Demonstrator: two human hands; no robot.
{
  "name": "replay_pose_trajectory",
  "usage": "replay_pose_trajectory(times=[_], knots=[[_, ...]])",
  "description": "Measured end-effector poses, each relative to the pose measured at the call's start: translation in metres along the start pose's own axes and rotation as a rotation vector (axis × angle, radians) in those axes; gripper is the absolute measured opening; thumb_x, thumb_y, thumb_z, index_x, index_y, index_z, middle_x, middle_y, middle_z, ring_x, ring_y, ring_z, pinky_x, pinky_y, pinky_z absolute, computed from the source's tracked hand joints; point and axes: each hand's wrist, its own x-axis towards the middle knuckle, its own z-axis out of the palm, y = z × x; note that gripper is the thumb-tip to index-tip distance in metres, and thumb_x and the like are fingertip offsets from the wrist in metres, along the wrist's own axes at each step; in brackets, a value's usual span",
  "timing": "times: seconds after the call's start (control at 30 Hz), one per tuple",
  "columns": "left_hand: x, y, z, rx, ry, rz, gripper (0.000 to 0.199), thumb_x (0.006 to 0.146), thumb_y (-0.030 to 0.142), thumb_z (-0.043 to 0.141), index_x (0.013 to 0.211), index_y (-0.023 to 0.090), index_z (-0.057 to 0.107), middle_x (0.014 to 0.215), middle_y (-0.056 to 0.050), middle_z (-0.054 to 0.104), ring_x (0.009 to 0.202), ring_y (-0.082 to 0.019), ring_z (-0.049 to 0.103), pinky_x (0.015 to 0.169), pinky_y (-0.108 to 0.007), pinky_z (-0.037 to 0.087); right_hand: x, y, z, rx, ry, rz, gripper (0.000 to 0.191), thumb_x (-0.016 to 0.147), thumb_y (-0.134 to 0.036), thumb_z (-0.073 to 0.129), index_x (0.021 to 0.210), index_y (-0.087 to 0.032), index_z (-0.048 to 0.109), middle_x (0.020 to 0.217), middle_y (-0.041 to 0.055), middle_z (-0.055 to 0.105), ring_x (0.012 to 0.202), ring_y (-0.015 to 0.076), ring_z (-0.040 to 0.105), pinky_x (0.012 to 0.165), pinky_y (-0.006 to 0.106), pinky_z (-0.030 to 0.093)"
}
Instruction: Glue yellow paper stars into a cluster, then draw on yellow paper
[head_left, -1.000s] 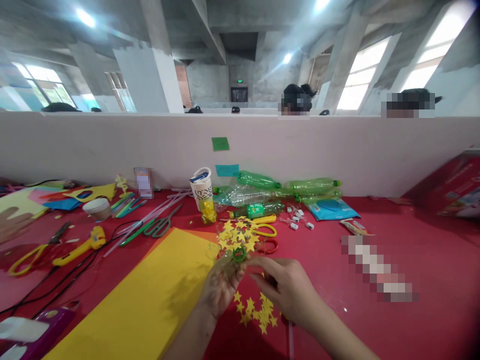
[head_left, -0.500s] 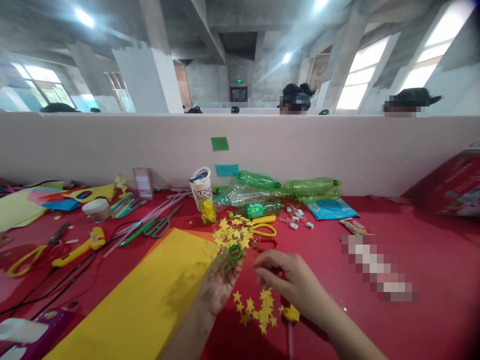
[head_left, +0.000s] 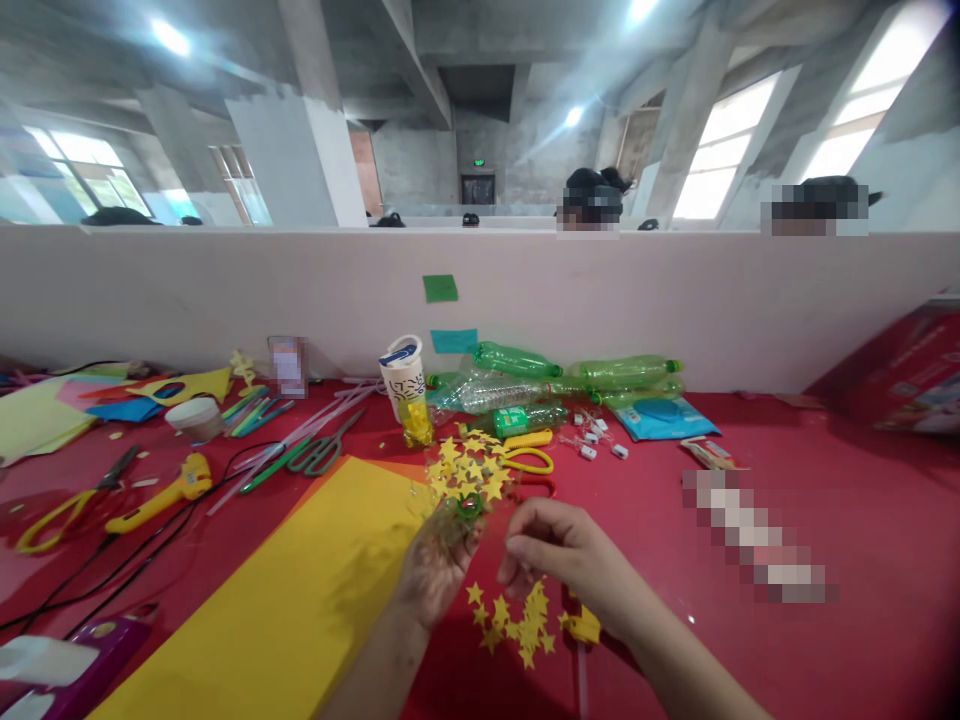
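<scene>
My left hand point(head_left: 433, 570) grips a clear green cut-off bottle top point(head_left: 469, 508), its open neck turned toward me. Yellow paper stars point(head_left: 469, 468) cover the flared part beyond the neck. Just to the right, apart from the bottle piece, is my right hand point(head_left: 566, 545), thumb and index finger pinched; whatever may be between them is too small to make out. Under and beside that hand, more loose yellow stars point(head_left: 525, 625) lie on the red tabletop. A yellow piece point(head_left: 583, 626) on a pale straw lies by the right wrist, partly hidden.
A large yellow sheet point(head_left: 247, 600) spreads at left. Beyond it lie grey scissors point(head_left: 322, 455), a yellow glue gun point(head_left: 161, 495) with its cord and a white cup point(head_left: 403, 380). Green bottles point(head_left: 517, 360) rest along the partition point(head_left: 225, 290). A blue packet point(head_left: 664, 417) lies at right.
My right hand has drawn its fingers closer together and lower, with the thumb now against the index finger. The bottle top in my left hand has tilted slightly.
</scene>
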Motion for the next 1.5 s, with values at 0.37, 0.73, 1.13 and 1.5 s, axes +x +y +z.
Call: replay_pose_trajectory(times=[0.37,0.73,1.13,1.5], knots=[[0.005,0.000,-0.006,-0.052,-0.049,0.070,0.015,0.068,0.010,0.066,0.082,0.012,0.069,0.082,-0.009,0.073,0.073,-0.019,0.068,0.067,-0.024,0.055,0.002,0.000,-0.003,-0.020,0.094,0.075,0.017,0.070,-0.028,0.063,0.069,-0.017,0.051,0.054,-0.0026,0.061,0.047,0.0094,0.055,0.050,0.021,0.041],[0.008,-0.001,-0.016,-0.071,-0.096,0.052,0.026,0.071,0.011,0.064,0.096,0.014,0.068,0.089,-0.009,0.073,0.080,-0.021,0.068,0.073,-0.027,0.054,0.004,0.002,-0.005,-0.034,0.137,0.027,0.010,0.069,-0.015,0.055,0.074,-0.019,0.048,0.050,-0.0063,0.058,0.045,0.0080,0.050,0.046,0.019,0.039],[0.007,0.002,-0.011,-0.058,-0.071,0.036,0.033,0.074,0.013,0.062,0.107,0.014,0.064,0.087,-0.009,0.072,0.073,-0.018,0.068,0.066,-0.024,0.054,-0.001,-0.004,-0.002,-0.171,0.167,-0.034,0.018,0.077,-0.021,0.054,0.095,-0.018,0.054,0.058,-0.0033,0.063,0.050,0.0113,0.059,0.052,0.023,0.047],[0.009,0.002,-0.011,-0.047,-0.040,0.011,0.020,0.076,0.006,0.054,0.088,0.010,0.069,0.079,-0.011,0.073,0.068,-0.017,0.068,0.062,-0.023,0.055,0.000,-0.001,-0.001,-0.267,0.159,-0.027,0.019,0.079,-0.019,0.052,0.097,-0.018,0.059,0.067,-0.0005,0.065,0.058,0.0122,0.062,0.059,0.025,0.048]])
